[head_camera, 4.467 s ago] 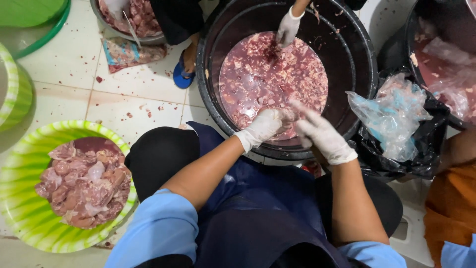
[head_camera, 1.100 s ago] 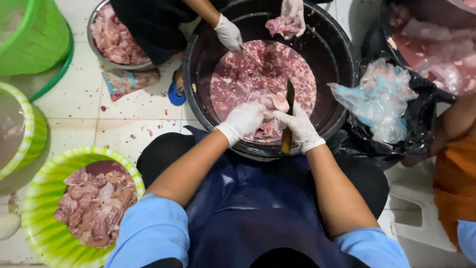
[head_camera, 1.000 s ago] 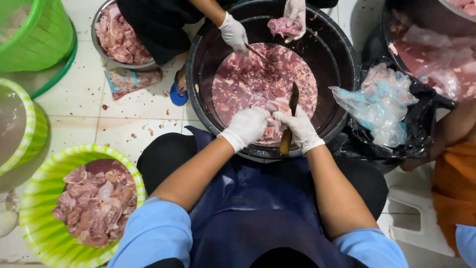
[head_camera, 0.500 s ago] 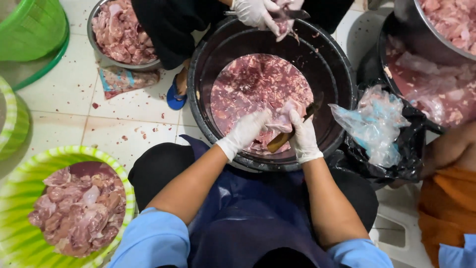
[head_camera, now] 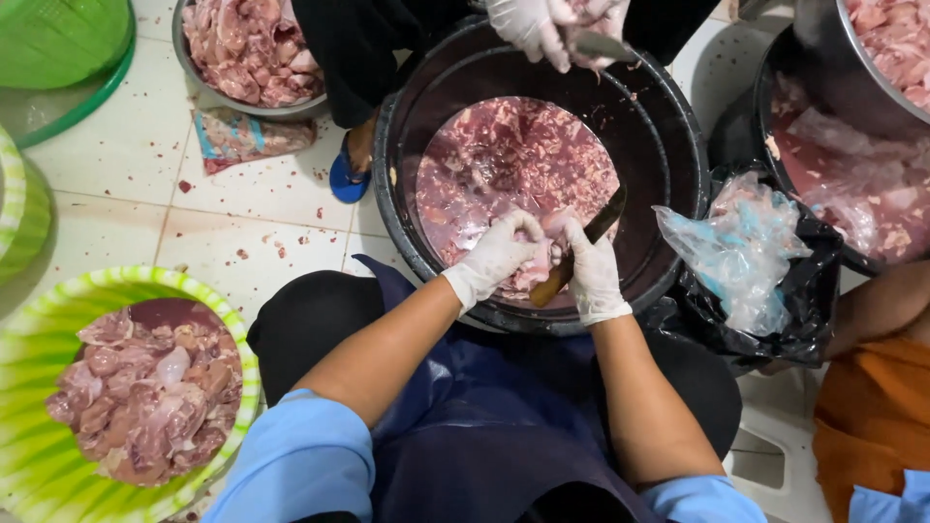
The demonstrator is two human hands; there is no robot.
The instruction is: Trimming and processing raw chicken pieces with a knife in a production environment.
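Fingers [head_camera: 513,237] of the gloved left hand [head_camera: 494,260] are curled shut round a pale chunk of raw meat [head_camera: 535,261], right at the near rim of the big black tub [head_camera: 407,145]. Just right of them, the gloved right hand [head_camera: 593,276] is wrapped tight round a wooden-handled knife [head_camera: 579,254], with the dark blade angling up and away over the tub. The two hands are pretty much touching, with the meat pinched between them.

Compared with half a second ago, the hands have barely shifted: same grip on both, knife tilted about the same. The view has slid a bit, though.

Way off to the left of the fingers, a green striped basin [head_camera: 39,329] full of cut meat sits on the tiled floor [head_camera: 126,165]. Up-left is a metal bowl of meat [head_camera: 242,48], and near it a small bag [head_camera: 242,136] lies on the tiles. Straight beyond the fingers the tub holds a heap of pinkish meat in reddish liquid [head_camera: 504,165]. At the far rim, another person's gloved hands [head_camera: 538,27] are working a piece with a blade; those have moved up since the earlier frame. To the right of the knife hand, a crumpled clear plastic bag [head_camera: 741,252] sits on a black bag, and beyond that is another dark tub of meat [head_camera: 852,194].
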